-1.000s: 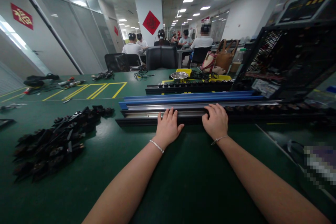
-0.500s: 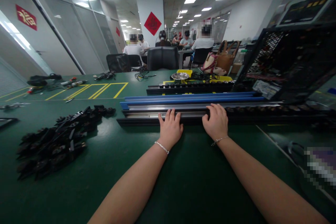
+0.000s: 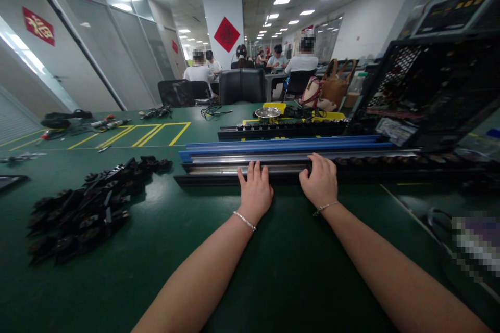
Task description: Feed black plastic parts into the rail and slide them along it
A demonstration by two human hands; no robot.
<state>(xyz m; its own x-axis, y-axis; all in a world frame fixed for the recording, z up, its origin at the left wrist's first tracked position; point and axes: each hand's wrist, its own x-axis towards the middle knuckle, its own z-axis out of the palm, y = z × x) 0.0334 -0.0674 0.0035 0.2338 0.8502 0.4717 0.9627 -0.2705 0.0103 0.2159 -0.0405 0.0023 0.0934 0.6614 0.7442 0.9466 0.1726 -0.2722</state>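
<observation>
My left hand (image 3: 255, 192) lies over the nearest long black rail (image 3: 211, 180), its fingers spread across the metal channel. Farther right, my right hand (image 3: 320, 181) rests on the same rail, thumb apart and fingertips bent over its far side. Neither hand is closed round it. A silvery metal strip (image 3: 219, 170) runs along the rail. Just behind lie another rail with a shiny strip (image 3: 250, 158) and blue rails (image 3: 273, 145). To the right, a row of dark round parts (image 3: 390, 161) continues along the rail; their kind is unclear.
A heap of black parts (image 3: 86, 203) lies at the left. Behind the rails are a strip of small parts (image 3: 289, 127), a metal bowl (image 3: 267, 113) and yellow trays (image 3: 332, 117). A black perforated frame (image 3: 406, 88) stands at the right. People sit farther back.
My left hand has shifted very slightly right along the rail, and my right hand very slightly left. The rails look unmoved.
</observation>
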